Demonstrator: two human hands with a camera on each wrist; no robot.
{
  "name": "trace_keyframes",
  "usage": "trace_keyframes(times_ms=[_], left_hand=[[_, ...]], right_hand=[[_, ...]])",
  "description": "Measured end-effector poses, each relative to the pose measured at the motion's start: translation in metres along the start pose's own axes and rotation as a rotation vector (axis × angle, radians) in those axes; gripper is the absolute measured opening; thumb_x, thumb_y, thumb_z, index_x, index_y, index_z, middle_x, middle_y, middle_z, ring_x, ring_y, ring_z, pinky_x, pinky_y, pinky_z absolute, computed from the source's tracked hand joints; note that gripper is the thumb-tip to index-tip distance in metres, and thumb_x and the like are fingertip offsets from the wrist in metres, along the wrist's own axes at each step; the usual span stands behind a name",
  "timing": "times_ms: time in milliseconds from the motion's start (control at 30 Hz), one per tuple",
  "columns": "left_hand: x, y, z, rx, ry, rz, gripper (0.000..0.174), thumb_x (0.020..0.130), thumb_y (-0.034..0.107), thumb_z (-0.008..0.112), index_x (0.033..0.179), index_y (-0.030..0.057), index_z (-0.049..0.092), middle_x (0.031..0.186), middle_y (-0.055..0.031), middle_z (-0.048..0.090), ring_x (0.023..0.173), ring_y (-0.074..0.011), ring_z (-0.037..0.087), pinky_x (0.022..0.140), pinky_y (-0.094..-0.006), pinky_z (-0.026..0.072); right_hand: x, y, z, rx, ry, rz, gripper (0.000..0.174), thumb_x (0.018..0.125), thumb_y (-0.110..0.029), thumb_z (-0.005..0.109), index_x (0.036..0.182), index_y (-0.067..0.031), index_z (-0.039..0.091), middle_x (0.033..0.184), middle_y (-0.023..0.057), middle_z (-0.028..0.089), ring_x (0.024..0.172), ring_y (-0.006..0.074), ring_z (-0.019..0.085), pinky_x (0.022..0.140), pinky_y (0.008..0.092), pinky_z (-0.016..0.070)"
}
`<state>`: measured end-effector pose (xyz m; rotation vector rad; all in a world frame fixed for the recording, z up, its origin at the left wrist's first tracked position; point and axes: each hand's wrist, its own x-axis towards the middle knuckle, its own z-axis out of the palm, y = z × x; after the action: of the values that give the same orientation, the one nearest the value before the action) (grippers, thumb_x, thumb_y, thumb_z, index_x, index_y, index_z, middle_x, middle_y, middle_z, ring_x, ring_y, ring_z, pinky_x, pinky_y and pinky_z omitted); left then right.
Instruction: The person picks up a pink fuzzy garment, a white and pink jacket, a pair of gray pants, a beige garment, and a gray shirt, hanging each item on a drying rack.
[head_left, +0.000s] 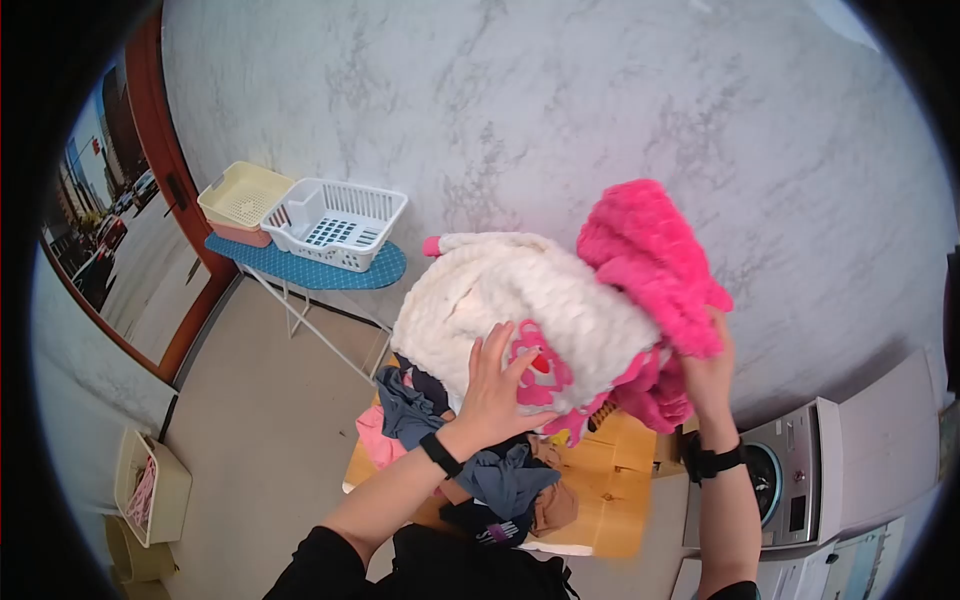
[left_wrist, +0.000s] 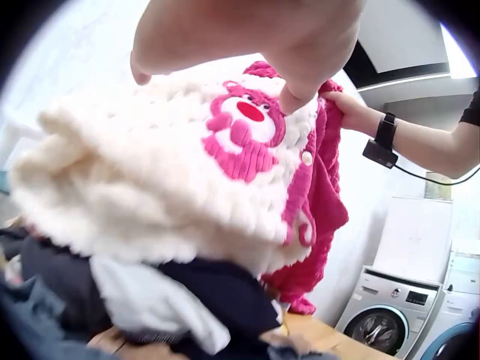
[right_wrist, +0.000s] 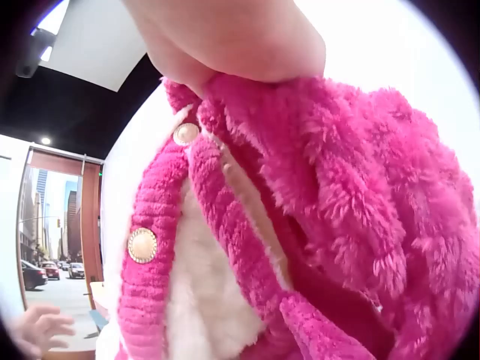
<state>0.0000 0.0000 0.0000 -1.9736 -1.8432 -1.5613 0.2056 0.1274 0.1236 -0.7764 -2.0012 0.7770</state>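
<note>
A fluffy white and pink buttoned jacket (head_left: 480,290) is held up in front of me, with a pink bear patch (left_wrist: 244,135) on its white front. My right hand (head_left: 708,370) grips the pink plush part at the jacket's right side. In the right wrist view, the pink button band (right_wrist: 146,292) with round pearly buttons hangs below that hand. My left hand (head_left: 490,390) is spread over the white front, beside the bear patch, fingers straight and thumb out. Below the jacket lies a pile of clothes (head_left: 505,480), grey, dark, tan and pink.
The clothes lie on a wooden table (head_left: 620,500). A blue ironing board (head_left: 300,275) at the back left bears a white basket (head_left: 375,205) and a cream basket (head_left: 245,190). At right stands a front-loading washer (head_left: 795,470); a cream bin (head_left: 165,485) stands lower left.
</note>
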Motion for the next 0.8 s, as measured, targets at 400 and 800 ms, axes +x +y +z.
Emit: trace_keyframes(times_ms=[400, 800], left_hand=[[-0.051, 0.006, 0.024, 0.474, -0.842, 0.067, 0.047, 0.063, 0.02, 0.072, 0.11, 0.0213, 0.064, 0.089, -0.005, 0.068, 0.088, -0.0231, 0.066, 0.081, -0.0393, 0.0436], [0.006, 0.06, 0.045, 0.244, -1.003, 0.081, 0.081, 0.069, 0.044, 0.076, 0.138, 0.0159, 0.042, 0.121, -0.0204, 0.054, 0.113, -0.037, 0.054, 0.098, -0.0471, 0.0396]], right_hand=[[-0.244, 0.157, 0.004, 0.026, -0.236, 0.539, 0.107, 0.061, -0.045, 0.086, 0.137, 0.0033, 0.029, 0.138, 0.029, 0.031, 0.131, 0.0428, 0.033, 0.108, 0.0446, 0.0336], [-0.176, 0.097, -0.132, 0.019, 0.261, 0.272, 0.038, 0.082, 0.004, 0.051, 0.12, 0.0026, 0.057, 0.103, 0.0119, 0.068, 0.097, 0.0153, 0.062, 0.086, 0.0285, 0.0467]])
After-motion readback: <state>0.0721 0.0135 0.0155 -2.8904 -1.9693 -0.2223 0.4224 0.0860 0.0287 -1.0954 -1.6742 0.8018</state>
